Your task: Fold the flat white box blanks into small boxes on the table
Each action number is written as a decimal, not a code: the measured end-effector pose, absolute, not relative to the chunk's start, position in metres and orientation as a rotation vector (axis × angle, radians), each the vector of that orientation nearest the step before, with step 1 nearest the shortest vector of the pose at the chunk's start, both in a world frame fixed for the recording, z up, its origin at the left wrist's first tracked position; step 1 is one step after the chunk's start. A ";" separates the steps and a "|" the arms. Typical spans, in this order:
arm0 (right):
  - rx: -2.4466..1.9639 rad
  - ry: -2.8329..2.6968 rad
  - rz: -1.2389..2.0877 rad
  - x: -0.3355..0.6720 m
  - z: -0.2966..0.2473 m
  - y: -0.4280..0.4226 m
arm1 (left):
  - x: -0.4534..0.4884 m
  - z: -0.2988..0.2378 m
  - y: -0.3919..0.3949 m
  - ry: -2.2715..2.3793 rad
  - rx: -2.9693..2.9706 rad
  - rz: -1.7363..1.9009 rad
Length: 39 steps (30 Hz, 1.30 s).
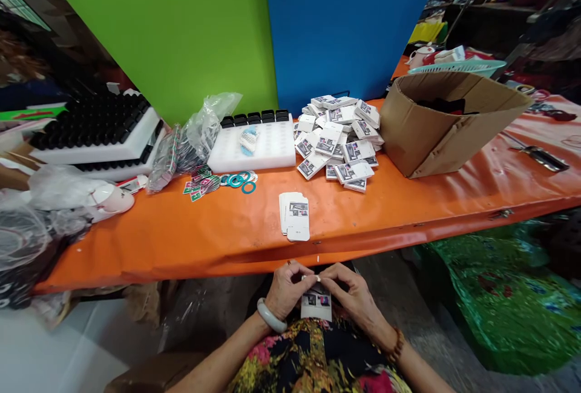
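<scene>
Over my lap, below the table's front edge, my left hand (290, 289) and my right hand (349, 291) meet at the top end of a small printed card box (316, 307). It looks flat, white with dark pictures. Fingers and thumbs of both hands pinch its upper edge from either side. Straight ahead on the table lies a short stack of flat card boxes (297, 217) of the same print. Behind that stack, a heap of folded white boxes (338, 135) is piled up.
An open cardboard carton (436, 138) stands right of the heap. White foam trays (254, 151) hold black pieces. Teal rings (249, 187) and printed stickers (200, 184) lie left of centre. A screwdriver-like tool (542, 157) is far right; plastic bags (200, 132) crowd the left.
</scene>
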State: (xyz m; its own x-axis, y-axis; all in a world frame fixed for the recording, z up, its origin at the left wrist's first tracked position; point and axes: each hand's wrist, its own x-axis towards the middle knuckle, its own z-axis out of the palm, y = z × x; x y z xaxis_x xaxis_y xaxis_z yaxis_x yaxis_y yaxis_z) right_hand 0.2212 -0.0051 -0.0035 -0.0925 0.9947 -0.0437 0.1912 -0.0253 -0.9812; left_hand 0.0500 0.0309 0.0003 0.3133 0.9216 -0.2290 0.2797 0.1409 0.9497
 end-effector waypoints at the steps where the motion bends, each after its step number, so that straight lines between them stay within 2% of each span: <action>1: -1.344 -1.399 1.192 0.221 -0.004 -0.006 | 0.051 0.000 0.030 1.211 1.375 0.677; 4: -1.418 -1.324 1.195 0.219 -0.002 -0.005 | 0.055 0.003 0.032 1.253 1.302 0.667; 10: -1.423 -0.971 1.522 0.216 0.012 0.006 | 0.061 0.012 0.040 1.231 1.216 0.640; 15: -1.403 -0.847 1.595 0.216 0.010 0.006 | 0.058 0.009 0.043 1.228 1.190 0.569; 24: -1.425 -1.042 1.483 0.219 -0.008 -0.006 | 0.047 0.000 0.034 1.086 1.075 0.525; 30: -1.399 -1.145 1.541 0.218 -0.014 -0.008 | 0.051 -0.008 0.029 1.127 1.153 0.612; 36: -1.408 -1.370 1.638 0.240 0.016 0.045 | 0.052 0.004 0.042 1.204 1.261 0.778; 39: -1.383 -1.382 1.430 0.266 0.043 0.106 | 0.046 0.010 0.059 1.242 1.357 0.938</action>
